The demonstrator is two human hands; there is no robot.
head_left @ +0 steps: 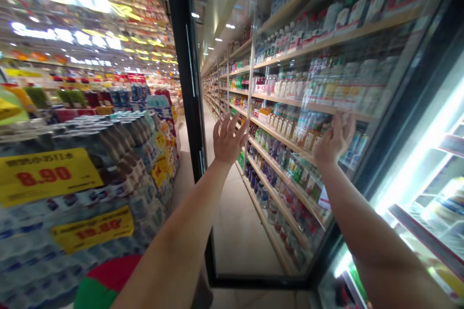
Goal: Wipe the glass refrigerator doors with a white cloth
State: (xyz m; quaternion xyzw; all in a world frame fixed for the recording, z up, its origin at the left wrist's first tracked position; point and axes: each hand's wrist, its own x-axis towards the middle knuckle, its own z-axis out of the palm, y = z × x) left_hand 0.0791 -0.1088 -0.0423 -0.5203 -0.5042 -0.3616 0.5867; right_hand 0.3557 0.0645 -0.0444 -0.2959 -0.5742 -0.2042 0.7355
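Note:
My left hand (pixel 229 141) is raised in front of the glass door (pixel 250 251), its fingers stretched out and spread. My right hand (pixel 334 141) is also up before the same pane, nearer the hinge side, with fingers raised and somewhat blurred. I see nothing held in either hand. Both hands seem to be at or close to the glass, but I cannot tell whether they touch it. The black-framed door stands swung open from a lit refrigerator cabinet (pixel 431 246) on my right. Bottles on wooden shelves show in the pane.
Stacked packs of bottled drinks (pixel 119 164) fill the left side. They carry yellow price signs (pixel 50 174). An aisle floor (pixel 184 164) runs between the stacks and the door. A red and green rounded thing (pixel 105 280) lies low at the left.

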